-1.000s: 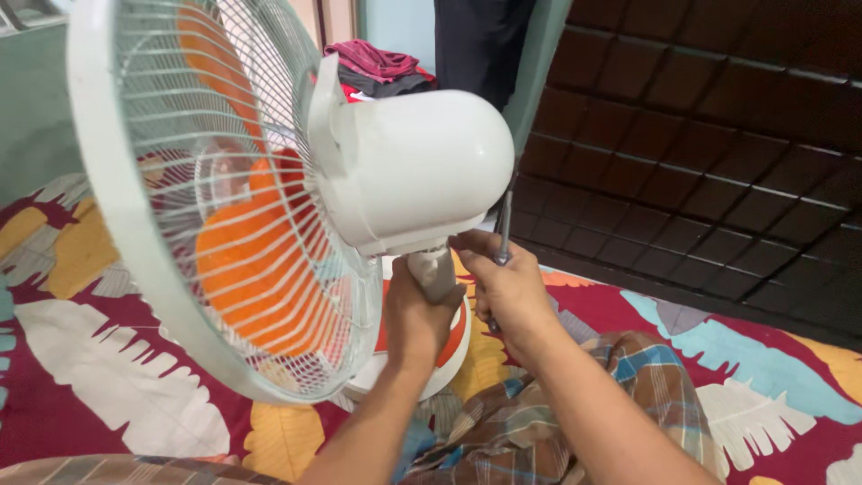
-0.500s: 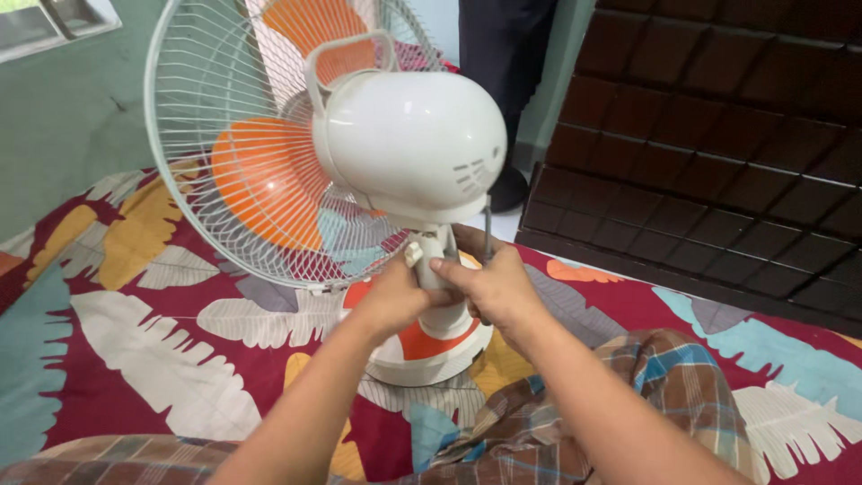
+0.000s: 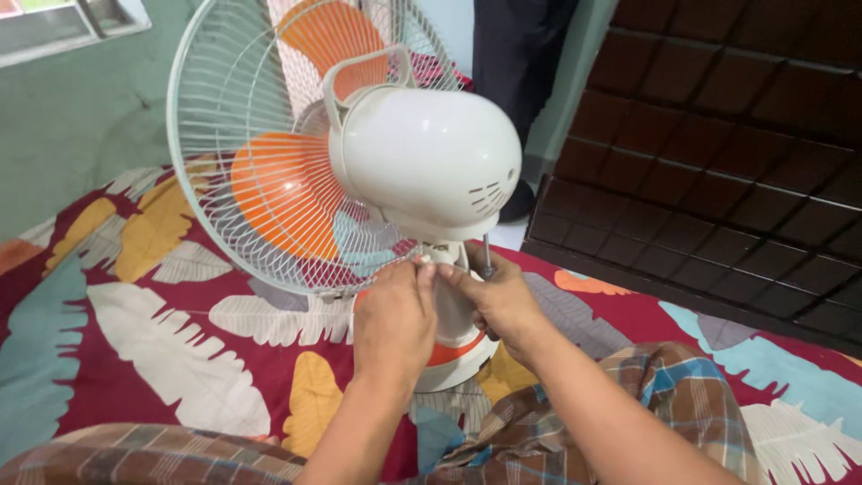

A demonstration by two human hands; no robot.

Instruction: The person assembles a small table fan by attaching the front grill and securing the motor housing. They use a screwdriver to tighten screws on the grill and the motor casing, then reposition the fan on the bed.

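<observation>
Fingers of the left hand [image 3: 395,314] and right hand [image 3: 500,296] pinch the fan [image 3: 395,171] neck; the right also grips a screwdriver [image 3: 487,256], shaft upright. The fan stands upright mid-bedsheet [image 3: 135,305], cage facing away-left. Green wall [image 3: 81,117] behind, dark headboard [image 3: 718,153] right. White housing, orange blades.

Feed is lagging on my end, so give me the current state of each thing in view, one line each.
Table fan: upright on the bedsheet, blades look stopped.
Fan guard: fitted over the orange blades.
Left hand: gripping the fan neck below the motor housing.
Right hand: at the neck, holding a screwdriver.
Screwdriver: shaft pointing up.
Bedsheet: spread flat.
</observation>
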